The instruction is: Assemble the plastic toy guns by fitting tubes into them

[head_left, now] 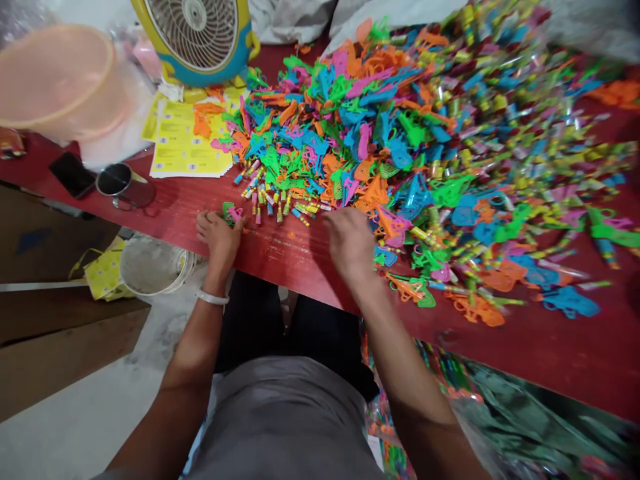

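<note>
On the red table (300,257), a large heap of small plastic pieces (320,140) in green, blue, orange and pink spreads from the middle to the right. My left hand (219,233) is closed round a green piece and a pink piece (233,213) near the table's front edge. Short striped tubes (270,200) lie between my hands at the heap's edge. My right hand (350,240) is smeared by motion beside the heap, its fingertips near the tubes; whether it holds anything is unclear.
A yellow and blue fan (200,40) stands behind yellow printed sheets (187,143). To the left are a metal mug (125,187), a dark phone (73,175) and a pink basin (60,80). A white bucket (155,263) stands below the table's front edge.
</note>
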`<state>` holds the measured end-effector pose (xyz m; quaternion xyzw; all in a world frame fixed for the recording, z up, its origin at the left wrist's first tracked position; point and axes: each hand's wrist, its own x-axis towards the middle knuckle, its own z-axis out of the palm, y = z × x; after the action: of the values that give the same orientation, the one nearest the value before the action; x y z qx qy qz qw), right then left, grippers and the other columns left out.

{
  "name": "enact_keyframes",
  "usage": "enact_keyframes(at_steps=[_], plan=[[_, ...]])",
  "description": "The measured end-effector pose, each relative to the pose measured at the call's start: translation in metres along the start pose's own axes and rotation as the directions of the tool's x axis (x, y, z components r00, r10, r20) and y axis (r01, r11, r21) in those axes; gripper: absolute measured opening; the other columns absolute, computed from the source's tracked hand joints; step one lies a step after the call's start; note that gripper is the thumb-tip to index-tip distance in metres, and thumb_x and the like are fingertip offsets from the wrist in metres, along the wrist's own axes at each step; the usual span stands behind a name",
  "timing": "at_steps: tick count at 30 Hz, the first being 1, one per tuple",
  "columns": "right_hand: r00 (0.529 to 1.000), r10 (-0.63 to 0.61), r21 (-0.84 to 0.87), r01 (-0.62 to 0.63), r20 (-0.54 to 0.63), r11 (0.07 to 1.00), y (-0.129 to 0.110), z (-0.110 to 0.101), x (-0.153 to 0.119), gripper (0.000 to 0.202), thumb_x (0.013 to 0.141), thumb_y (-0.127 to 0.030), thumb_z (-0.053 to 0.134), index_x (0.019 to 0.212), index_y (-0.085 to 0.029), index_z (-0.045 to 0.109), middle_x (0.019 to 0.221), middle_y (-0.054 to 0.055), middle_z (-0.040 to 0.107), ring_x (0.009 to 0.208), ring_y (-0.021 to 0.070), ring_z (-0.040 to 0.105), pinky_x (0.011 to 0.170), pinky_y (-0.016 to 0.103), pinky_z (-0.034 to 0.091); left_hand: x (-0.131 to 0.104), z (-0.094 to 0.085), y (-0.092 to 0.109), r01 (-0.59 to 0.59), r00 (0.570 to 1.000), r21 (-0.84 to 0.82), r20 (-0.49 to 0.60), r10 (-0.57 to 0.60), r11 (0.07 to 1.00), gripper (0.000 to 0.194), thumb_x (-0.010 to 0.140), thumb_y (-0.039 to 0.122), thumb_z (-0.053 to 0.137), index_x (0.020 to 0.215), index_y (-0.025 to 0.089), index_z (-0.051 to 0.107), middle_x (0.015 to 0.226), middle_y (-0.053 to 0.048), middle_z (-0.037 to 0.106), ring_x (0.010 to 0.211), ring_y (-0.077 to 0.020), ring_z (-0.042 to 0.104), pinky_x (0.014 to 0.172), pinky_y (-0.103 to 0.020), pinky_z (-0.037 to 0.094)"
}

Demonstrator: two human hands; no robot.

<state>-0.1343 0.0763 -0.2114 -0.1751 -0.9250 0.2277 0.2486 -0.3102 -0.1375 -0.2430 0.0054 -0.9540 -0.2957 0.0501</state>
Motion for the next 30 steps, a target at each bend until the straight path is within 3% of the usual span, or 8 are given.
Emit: enact_keyframes(at_steps=[3, 6, 10, 13, 18, 21, 25, 30], plan=[[0.977, 0.084, -0.076, -0.07, 0.196, 0.995, -0.025, 0.05, 0.017, 0.022, 0.1, -0.024, 0.049, 0.106, -0.017, 0.069, 0.105, 0.014, 0.066, 0.101, 0.0275, 0.059, 0.085, 0.039, 0.051, -0.015, 0.005, 0.0, -0.106, 0.991, -0.112, 0.065, 0.114, 0.988, 0.038, 0.07, 0.025, 0.081, 0.099, 0.02, 0.056, 0.123, -0.016, 0.055, 0.127, -0.0383, 0.047, 0.108, -0.057, 0.035], [0.964, 0.136, -0.184, -0.094, 0.227, 0.978, -0.03, 0.07, 0.028, 0.02, 0.096, -0.023, 0.055, 0.11, -0.014, 0.066, 0.111, 0.017, 0.065, 0.104, 0.0294, 0.056, 0.082, 0.039, 0.051, -0.02, -0.001, -0.005, -0.206, 0.953, -0.189, 0.183, 0.241, 0.96, 0.035, 0.07, 0.015, 0.077, 0.099, 0.021, 0.058, 0.112, -0.01, 0.059, 0.116, -0.032, 0.053, 0.106, -0.052, 0.038], [0.973, 0.093, -0.174, -0.056, 0.21, 0.983, -0.018, 0.066, 0.028, 0.021, 0.097, -0.027, 0.054, 0.11, -0.013, 0.063, 0.109, 0.018, 0.065, 0.102, 0.0304, 0.057, 0.084, 0.041, 0.05, -0.023, -0.01, -0.014, -0.192, 0.895, -0.374, 0.314, 0.319, 0.907, 0.051, 0.062, 0.012, 0.081, 0.107, 0.021, 0.058, 0.109, -0.008, 0.061, 0.103, -0.027, 0.058, 0.098, -0.046, 0.045], [0.975, 0.123, -0.175, -0.091, 0.184, 0.98, -0.01, 0.062, 0.027, 0.021, 0.098, -0.027, 0.052, 0.112, -0.014, 0.06, 0.108, 0.017, 0.064, 0.102, 0.0303, 0.058, 0.086, 0.043, 0.05, -0.029, -0.01, -0.017, -0.156, 0.891, -0.441, 0.324, 0.319, 0.884, 0.056, 0.062, 0.013, 0.082, 0.113, 0.022, 0.059, 0.12, -0.009, 0.054, 0.104, -0.0244, 0.057, 0.093, -0.041, 0.049], [0.938, 0.148, -0.286, -0.055, 0.314, 0.957, -0.02, 0.065, 0.043, 0.029, 0.096, -0.009, 0.039, 0.116, -0.011, 0.06, 0.117, 0.024, 0.061, 0.108, 0.0337, 0.056, 0.081, 0.044, 0.051, -0.034, -0.009, -0.014, -0.174, 0.933, -0.211, 0.278, 0.23, 0.962, 0.05, 0.061, 0.02, 0.087, 0.104, 0.021, 0.063, 0.119, -0.009, 0.048, 0.123, -0.0319, 0.048, 0.107, -0.051, 0.04], [0.912, 0.085, -0.31, 0.048, 0.402, 0.95, -0.029, 0.063, 0.054, 0.033, 0.095, -0.006, 0.033, 0.116, -0.008, 0.06, 0.118, 0.026, 0.061, 0.108, 0.0355, 0.056, 0.078, 0.043, 0.051, -0.033, -0.011, -0.011, -0.15, 0.919, -0.182, 0.337, 0.205, 0.972, 0.05, 0.056, 0.019, 0.089, 0.097, 0.021, 0.061, 0.112, -0.007, 0.051, 0.117, -0.0319, 0.051, 0.104, -0.051, 0.041], [0.913, 0.065, -0.227, 0.031, 0.403, 0.973, -0.029, 0.051, 0.051, 0.024, 0.102, -0.022, 0.042, 0.116, -0.009, 0.058, 0.114, 0.023, 0.065, 0.104, 0.0329, 0.061, 0.083, 0.041, 0.05, -0.041, -0.015, -0.01, -0.028, 0.888, -0.453, 0.399, 0.231, 0.891, 0.045, 0.059, 0.012, 0.081, 0.094, 0.021, 0.055, 0.099, -0.004, 0.06, 0.096, -0.0228, 0.06, 0.089, -0.039, 0.048], [0.915, 0.064, 0.012, -0.075, 0.399, 0.997, -0.036, 0.044, 0.011, 0.027, 0.103, -0.032, 0.049, 0.124, -0.016, 0.055, 0.103, 0.013, 0.072, 0.093, 0.028, 0.068, 0.077, 0.035, 0.05, -0.057, -0.01, -0.01, 0.133, 0.853, -0.696, 0.443, 0.276, 0.705, 0.036, 0.066, 0.011, 0.072, 0.097, 0.021, 0.057, 0.087, 0.0, 0.066, 0.08, -0.016, 0.063, 0.079, -0.031, 0.048]])
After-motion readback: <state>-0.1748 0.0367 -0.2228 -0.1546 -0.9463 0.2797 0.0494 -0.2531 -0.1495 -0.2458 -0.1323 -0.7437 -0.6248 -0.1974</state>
